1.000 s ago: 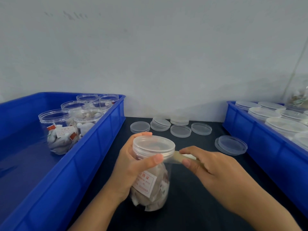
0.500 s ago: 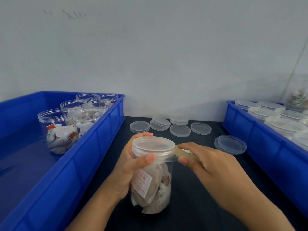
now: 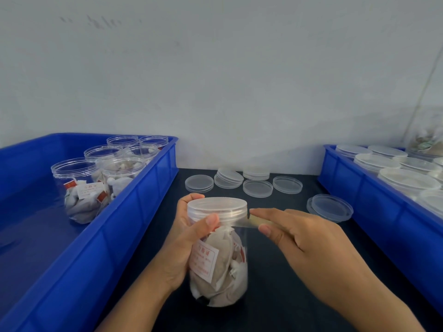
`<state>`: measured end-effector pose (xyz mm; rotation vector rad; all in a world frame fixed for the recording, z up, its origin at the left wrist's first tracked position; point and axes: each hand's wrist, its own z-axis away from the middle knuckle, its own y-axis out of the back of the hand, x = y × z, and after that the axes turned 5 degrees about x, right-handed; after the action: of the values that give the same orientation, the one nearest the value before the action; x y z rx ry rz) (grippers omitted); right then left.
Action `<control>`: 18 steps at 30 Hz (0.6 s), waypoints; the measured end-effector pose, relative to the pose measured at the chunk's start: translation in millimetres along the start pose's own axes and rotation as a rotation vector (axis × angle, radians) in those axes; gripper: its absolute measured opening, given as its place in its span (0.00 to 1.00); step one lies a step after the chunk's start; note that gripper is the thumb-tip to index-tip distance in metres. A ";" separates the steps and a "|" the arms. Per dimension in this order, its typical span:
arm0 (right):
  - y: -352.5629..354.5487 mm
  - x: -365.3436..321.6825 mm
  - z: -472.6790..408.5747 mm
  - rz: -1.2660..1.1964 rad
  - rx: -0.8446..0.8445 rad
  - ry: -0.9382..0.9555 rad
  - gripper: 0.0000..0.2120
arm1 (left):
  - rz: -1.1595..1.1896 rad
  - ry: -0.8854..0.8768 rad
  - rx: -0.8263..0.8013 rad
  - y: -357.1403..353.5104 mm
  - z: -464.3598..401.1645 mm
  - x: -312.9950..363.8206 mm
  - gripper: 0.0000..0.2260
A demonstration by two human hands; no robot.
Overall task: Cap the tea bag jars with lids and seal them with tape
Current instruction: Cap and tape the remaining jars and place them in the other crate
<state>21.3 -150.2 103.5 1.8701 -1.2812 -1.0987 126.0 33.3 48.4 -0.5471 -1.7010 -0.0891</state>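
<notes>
Low in the middle of the frame stands the jar [image 3: 219,262], full of tea bags, on the dark table [image 3: 282,283]. Its lid [image 3: 217,207] is already on. The left hand [image 3: 184,243] wraps the jar from the left, thumb pressed just under the lid's rim, probably to steady it and pin down the stuck end of the tape. The right hand [image 3: 302,238] pinches a strip of tape [image 3: 250,221] between thumb and forefinger and holds it taut against the seam at the jar's right side, so it can be laid round where lid meets jar. How much of the seam is covered I cannot tell; the tape is clear and blurs into the plastic.

Behind the jar, loose lids [image 3: 257,188] lie spread on the table within reach. At left, a blue bin [image 3: 134,212] holds open jars [image 3: 81,188], filled and not yet capped. At right, a second bin [image 3: 374,195] holds jars with lids on, likely the finished ones. So work seems to pass from left to right across the table.
</notes>
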 end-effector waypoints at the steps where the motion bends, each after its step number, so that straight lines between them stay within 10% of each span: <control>1: 1.3 -0.2 0.2 0.004 0.009 0.001 0.34 | -0.003 -0.002 0.003 -0.6 0.0 0.2 0.54; 18: 14.2 -7.3 4.3 0.057 0.236 0.299 0.16 | -0.064 -0.019 0.073 -1.6 -3.8 -2.9 0.53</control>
<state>10.1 -148.3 115.5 2.0621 -1.3227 -0.6289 129.0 29.6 46.9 -0.4405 -1.7335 -0.0676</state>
